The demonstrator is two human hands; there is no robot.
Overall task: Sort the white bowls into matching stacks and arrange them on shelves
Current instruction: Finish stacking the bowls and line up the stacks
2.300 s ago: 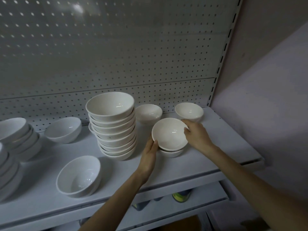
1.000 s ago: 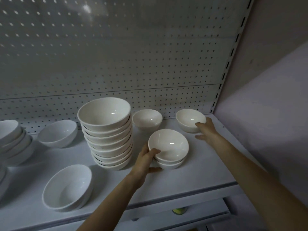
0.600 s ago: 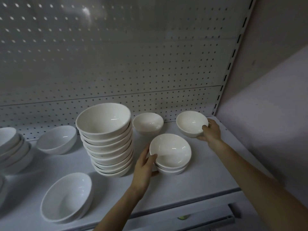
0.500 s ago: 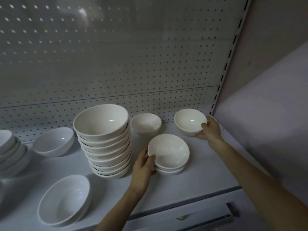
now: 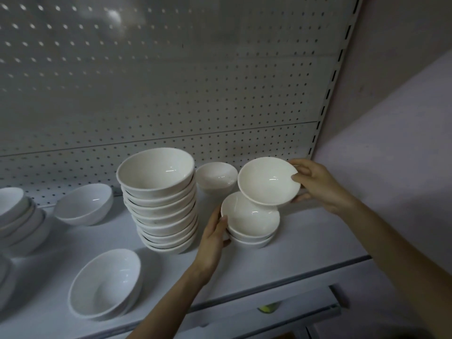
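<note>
My right hand grips a small white bowl by its right rim and holds it tilted in the air, just above and behind a short stack of small bowls. My left hand rests against the left side of that short stack, thumb at the top bowl's rim. A tall stack of larger white bowls stands just left of it. Another small bowl sits at the back by the pegboard.
A single bowl sits at the back left and another bowl lies near the front edge of the white shelf. More stacked bowls are at the far left. A wall closes the right side.
My right hand has lifted the back-right small bowl off the shelf and carried it left, over the short stack. My left hand has stayed at the stack's side.
</note>
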